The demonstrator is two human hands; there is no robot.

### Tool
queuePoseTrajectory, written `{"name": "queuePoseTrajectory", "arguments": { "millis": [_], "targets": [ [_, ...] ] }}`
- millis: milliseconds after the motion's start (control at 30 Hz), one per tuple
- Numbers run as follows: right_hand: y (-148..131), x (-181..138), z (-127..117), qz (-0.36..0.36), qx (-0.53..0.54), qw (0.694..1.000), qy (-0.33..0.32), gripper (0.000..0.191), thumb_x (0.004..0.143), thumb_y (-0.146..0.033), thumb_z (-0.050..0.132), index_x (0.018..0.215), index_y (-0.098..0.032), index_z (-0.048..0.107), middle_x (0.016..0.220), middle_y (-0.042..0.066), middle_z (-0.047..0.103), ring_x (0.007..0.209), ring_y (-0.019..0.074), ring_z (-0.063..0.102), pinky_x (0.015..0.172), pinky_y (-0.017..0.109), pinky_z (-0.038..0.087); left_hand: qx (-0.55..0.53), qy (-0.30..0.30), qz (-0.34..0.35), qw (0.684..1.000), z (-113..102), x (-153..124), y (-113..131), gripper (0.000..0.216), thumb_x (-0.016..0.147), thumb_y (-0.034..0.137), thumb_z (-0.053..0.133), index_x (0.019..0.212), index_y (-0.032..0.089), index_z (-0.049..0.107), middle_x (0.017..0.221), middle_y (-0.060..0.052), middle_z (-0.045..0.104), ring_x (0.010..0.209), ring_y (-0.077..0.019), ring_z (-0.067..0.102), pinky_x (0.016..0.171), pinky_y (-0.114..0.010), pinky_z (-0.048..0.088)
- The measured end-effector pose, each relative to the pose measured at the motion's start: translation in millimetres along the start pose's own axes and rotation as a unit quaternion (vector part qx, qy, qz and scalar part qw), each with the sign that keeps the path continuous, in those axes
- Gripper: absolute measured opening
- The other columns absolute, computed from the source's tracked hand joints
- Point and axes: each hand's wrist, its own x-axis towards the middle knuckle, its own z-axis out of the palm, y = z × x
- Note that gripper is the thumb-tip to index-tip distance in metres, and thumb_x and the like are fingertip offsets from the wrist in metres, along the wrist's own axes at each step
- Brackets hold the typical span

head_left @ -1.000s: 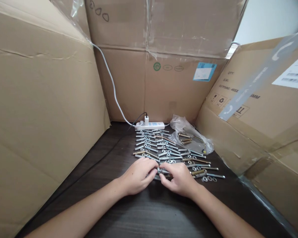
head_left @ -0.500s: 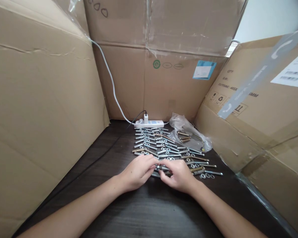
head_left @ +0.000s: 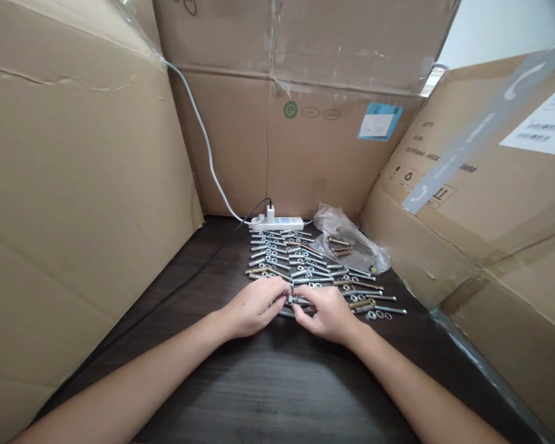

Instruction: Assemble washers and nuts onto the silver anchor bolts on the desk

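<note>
My left hand (head_left: 259, 305) and my right hand (head_left: 326, 310) meet over the front of the laid-out hardware, fingers closed in pinches. Between their fingertips is a silver bolt (head_left: 290, 299) with what looks like a hex nut and washers on it. My fingers cover much of it, so I cannot tell exactly which part each hand grips. Beyond the hands lie rows of silver and brass-coloured bolts (head_left: 312, 280), with loose nuts and washers among them. A few flat washers (head_left: 380, 315) lie to the right of my right hand.
A white power strip (head_left: 277, 223) with a plugged-in charger lies behind the rows. A clear plastic bag (head_left: 340, 222) with brass-coloured bolts sits at the back right. Large cardboard boxes (head_left: 240, 142) wall in the dark table (head_left: 268, 382). A black cable (head_left: 180, 287) runs along the left.
The view has tilted slightly, so the scene sits a little higher. My fingertips have shifted slightly apart, and more of the nut on the bolt shows between them.
</note>
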Motion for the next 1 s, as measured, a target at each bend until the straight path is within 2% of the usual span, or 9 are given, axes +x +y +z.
{"name": "queuePoseTrajectory", "arguments": {
  "millis": [100,267,367,467,567,733,1000],
  "targets": [
    [0.5,0.4,-1.0,0.001,-0.003,1.000,0.004,0.017,0.082,-0.028,0.052,0.089,-0.018,0.063,0.061,-0.001,0.063,0.051,0.0116,0.055,0.056,0.021,0.035,0.029,0.000,-0.022,0.999,0.3,0.7,0.4,0.017,0.094,0.023,0.038,0.087,0.017,0.052,0.084,-0.002,0.057,0.080,-0.0159,0.051,0.074,-0.028,0.038],
    [-0.2,0.9,-1.8,0.001,-0.004,1.000,0.012,0.018,0.081,-0.028,0.052,0.090,-0.018,0.064,0.059,-0.001,0.062,0.048,0.0113,0.053,0.053,0.021,0.034,-0.004,0.017,-0.011,1.000,-1.4,-0.2,4.0,0.014,0.092,0.021,0.040,0.101,0.018,0.050,0.094,-0.004,0.056,0.083,-0.0158,0.051,0.075,-0.027,0.039],
    [-0.8,0.5,-0.3,-0.007,-0.004,1.000,0.013,0.017,0.081,-0.028,0.052,0.089,-0.018,0.064,0.058,-0.002,0.061,0.048,0.0112,0.052,0.054,0.021,0.034,-0.003,0.001,-0.001,1.000,-1.0,0.4,3.1,0.017,0.093,0.020,0.035,0.093,0.018,0.052,0.089,-0.004,0.056,0.082,-0.0156,0.051,0.075,-0.027,0.038],
    [-1.1,-0.2,1.2,-0.008,-0.005,1.000,0.011,0.017,0.081,-0.028,0.053,0.089,-0.018,0.064,0.058,-0.001,0.061,0.048,0.0111,0.052,0.054,0.021,0.034,0.022,0.008,-0.021,1.000,-1.7,0.9,2.5,0.020,0.094,0.022,0.034,0.085,0.017,0.051,0.083,-0.003,0.056,0.078,-0.0156,0.050,0.074,-0.028,0.037],
    [-1.0,-0.5,1.1,-0.005,-0.005,1.000,0.012,0.017,0.080,-0.028,0.053,0.088,-0.018,0.064,0.058,-0.002,0.061,0.047,0.0109,0.051,0.053,0.021,0.034,0.011,0.023,-0.025,0.999,-4.0,0.2,5.0,0.013,0.093,0.022,0.038,0.091,0.017,0.050,0.087,-0.003,0.056,0.078,-0.0150,0.049,0.073,-0.027,0.037],
    [-1.6,0.5,-0.5,-0.011,0.005,1.000,0.014,0.017,0.080,-0.027,0.052,0.089,-0.018,0.063,0.059,-0.002,0.061,0.048,0.0108,0.052,0.053,0.021,0.034,-0.002,-0.008,-0.010,1.000,-3.0,0.2,9.0,0.012,0.090,0.026,0.044,0.098,0.018,0.050,0.088,-0.002,0.057,0.079,-0.0150,0.050,0.073,-0.026,0.036],
    [-5.2,0.3,1.9,-0.018,-0.004,1.000,-0.004,0.016,0.080,-0.026,0.051,0.088,-0.018,0.063,0.060,-0.001,0.062,0.050,0.0113,0.054,0.053,0.020,0.033,0.037,-0.016,-0.058,0.997,7.6,3.1,6.7,0.010,0.085,0.023,0.043,0.077,0.018,0.047,0.074,-0.001,0.055,0.069,-0.0150,0.048,0.065,-0.026,0.032]
  ]
}}
